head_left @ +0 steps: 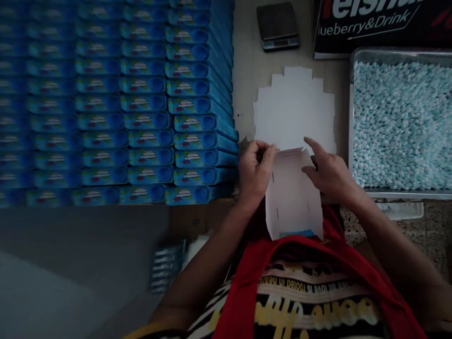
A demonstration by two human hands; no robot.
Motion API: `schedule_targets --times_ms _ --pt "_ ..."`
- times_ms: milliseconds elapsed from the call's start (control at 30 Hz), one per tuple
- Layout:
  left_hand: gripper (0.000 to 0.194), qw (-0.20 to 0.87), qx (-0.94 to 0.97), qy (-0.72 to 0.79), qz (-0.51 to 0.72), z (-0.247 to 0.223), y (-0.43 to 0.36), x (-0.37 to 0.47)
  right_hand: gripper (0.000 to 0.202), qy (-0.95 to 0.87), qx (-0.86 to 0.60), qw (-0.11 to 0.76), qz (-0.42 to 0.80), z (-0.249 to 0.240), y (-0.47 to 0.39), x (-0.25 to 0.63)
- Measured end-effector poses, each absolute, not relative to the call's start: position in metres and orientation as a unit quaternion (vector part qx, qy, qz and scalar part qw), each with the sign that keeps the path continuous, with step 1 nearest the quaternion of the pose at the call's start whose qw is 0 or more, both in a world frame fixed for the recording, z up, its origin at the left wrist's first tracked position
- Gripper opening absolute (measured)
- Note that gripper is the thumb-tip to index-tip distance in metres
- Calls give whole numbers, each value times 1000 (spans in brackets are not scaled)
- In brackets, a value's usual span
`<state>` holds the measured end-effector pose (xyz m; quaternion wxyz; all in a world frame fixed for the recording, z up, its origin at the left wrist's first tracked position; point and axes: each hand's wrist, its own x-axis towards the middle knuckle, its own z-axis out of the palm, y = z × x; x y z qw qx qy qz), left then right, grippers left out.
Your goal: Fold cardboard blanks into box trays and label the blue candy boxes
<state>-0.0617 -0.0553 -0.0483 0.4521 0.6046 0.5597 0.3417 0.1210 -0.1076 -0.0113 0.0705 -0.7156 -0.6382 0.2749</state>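
Note:
A partly folded cardboard box [293, 193], white inside with a strip of blue at its near end, leans between my body and the table edge. My left hand [257, 167] pinches its far left corner between thumb and fingers. On the other side, my right hand [326, 169] has its index finger stretched out and its thumb apart, beside the box's far right corner; whether it touches the flap is hard to make out. Just beyond both hands, flat white cardboard blanks [294, 108] with stepped edges lie on the table.
Tall rows of blue printed boxes [190, 141] fill the left side. A metal tray [351, 117] of pale blue candies [402, 127] stands at right, below a black printed carton [381, 28]. A small scale [278, 23] sits at the back.

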Motion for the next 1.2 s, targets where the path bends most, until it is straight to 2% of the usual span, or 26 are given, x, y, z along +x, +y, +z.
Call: schedule_targets --times_ms 133,267,433,600,700,800,867,1000,1200 --pt "10 492 574 563 333 -50 -51 -65 70 -637 -718 42 277 6 -94 117" --pt "19 572 564 529 273 -45 -40 -75 49 -651 -700 43 289 17 -82 117" --pt "28 586 607 489 222 -39 -27 -84 50 -652 -699 19 292 16 -60 123" --pt "32 529 676 469 208 -40 -31 -85 38 -651 -690 -1 316 17 -47 124" --pt "29 474 725 464 183 -39 -30 -80 43 -657 -695 -76 280 19 -45 115" --pt "16 391 782 467 133 -34 -23 -70 32 -686 -678 -144 219 17 -42 101" --pt "10 328 813 472 94 -31 -18 -62 23 -715 -662 -140 177 13 -39 95" --pt "17 238 843 483 12 -29 -11 -52 20 -762 -617 -121 155 5 -33 93" --pt "21 192 834 518 -17 -35 -3 -47 19 -784 -594 -110 140 -5 -29 85"
